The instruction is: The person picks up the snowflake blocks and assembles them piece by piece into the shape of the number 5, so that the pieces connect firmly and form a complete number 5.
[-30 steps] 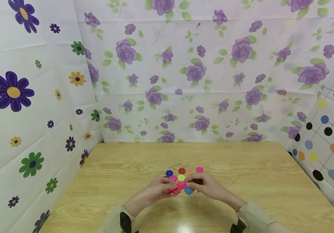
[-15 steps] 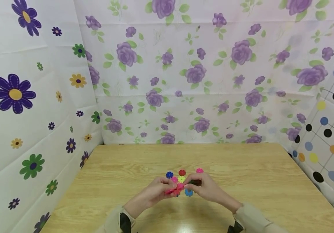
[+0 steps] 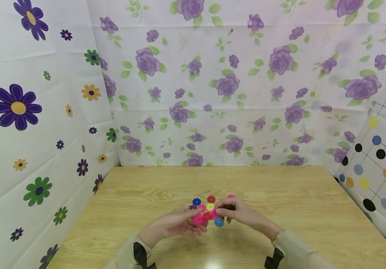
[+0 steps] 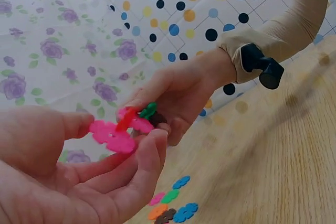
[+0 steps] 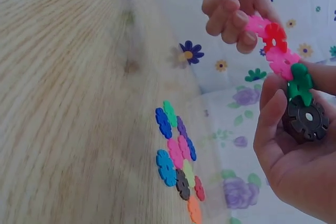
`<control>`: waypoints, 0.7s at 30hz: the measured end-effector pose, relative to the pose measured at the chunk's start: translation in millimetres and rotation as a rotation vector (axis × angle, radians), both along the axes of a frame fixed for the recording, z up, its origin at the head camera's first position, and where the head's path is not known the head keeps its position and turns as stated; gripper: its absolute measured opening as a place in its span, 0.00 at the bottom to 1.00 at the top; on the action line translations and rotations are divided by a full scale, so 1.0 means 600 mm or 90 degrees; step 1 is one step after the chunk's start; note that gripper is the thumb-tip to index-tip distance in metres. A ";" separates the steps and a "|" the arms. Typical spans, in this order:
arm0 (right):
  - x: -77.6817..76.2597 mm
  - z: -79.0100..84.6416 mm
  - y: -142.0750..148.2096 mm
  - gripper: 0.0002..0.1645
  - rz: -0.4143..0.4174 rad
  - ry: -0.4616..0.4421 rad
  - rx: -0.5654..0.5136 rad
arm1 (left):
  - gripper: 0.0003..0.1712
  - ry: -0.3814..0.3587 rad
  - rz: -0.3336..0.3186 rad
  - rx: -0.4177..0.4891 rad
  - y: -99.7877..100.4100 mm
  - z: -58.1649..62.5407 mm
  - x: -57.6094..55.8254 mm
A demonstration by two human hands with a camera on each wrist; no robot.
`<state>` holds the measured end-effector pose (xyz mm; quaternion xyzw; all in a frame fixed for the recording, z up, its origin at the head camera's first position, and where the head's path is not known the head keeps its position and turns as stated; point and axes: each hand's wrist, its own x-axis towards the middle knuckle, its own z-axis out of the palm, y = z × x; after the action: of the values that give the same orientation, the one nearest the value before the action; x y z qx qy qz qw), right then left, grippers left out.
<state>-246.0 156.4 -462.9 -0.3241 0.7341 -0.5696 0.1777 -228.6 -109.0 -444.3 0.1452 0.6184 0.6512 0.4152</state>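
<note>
Between the hands is a short chain of notched, flower-shaped plastic discs slotted together. My left hand (image 3: 179, 223) pinches its pink end disc (image 4: 112, 136) with the thumb on the rim, the other fingers spread beneath. From there run a red disc (image 5: 275, 37), a second pink disc (image 5: 282, 62), a green disc (image 5: 301, 82) and a dark brown disc (image 5: 308, 118). My right hand (image 3: 243, 213) grips the chain near the second pink and green discs, with the brown one against its curled fingers. The head view hides the green and brown discs behind the right hand.
Several loose discs lie on the wooden table (image 3: 152, 186) beyond and under the hands, among them a blue disc (image 3: 196, 201), a red disc (image 3: 211, 199), a yellow disc (image 3: 210, 206) and a light blue disc (image 3: 218, 222). Patterned cloths surround the table's far side and flanks.
My left hand has loosened and turned palm up, its fingers spreading below the chain. The pink end disc now shows more of its face. My right hand keeps its grip and has barely shifted.
</note>
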 end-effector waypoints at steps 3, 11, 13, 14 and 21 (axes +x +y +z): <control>-0.001 0.004 0.004 0.17 0.006 -0.051 0.008 | 0.32 0.005 -0.028 0.006 -0.004 -0.001 -0.001; -0.005 0.004 0.008 0.28 -0.008 -0.235 -0.001 | 0.32 0.050 -0.025 0.001 -0.001 -0.007 0.000; -0.007 0.004 0.010 0.32 0.000 -0.278 -0.020 | 0.30 0.059 -0.007 -0.016 0.002 -0.009 0.002; -0.008 0.004 0.011 0.33 0.005 -0.295 -0.032 | 0.29 0.068 0.000 -0.026 0.004 -0.010 0.003; -0.012 0.008 0.018 0.29 0.048 -0.364 -0.116 | 0.20 0.116 0.007 -0.053 0.006 -0.004 0.006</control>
<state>-253.1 167.2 -458.2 -0.1922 0.5877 -0.6943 0.3683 -225.2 -105.6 -446.5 0.1829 0.6808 0.6116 0.3593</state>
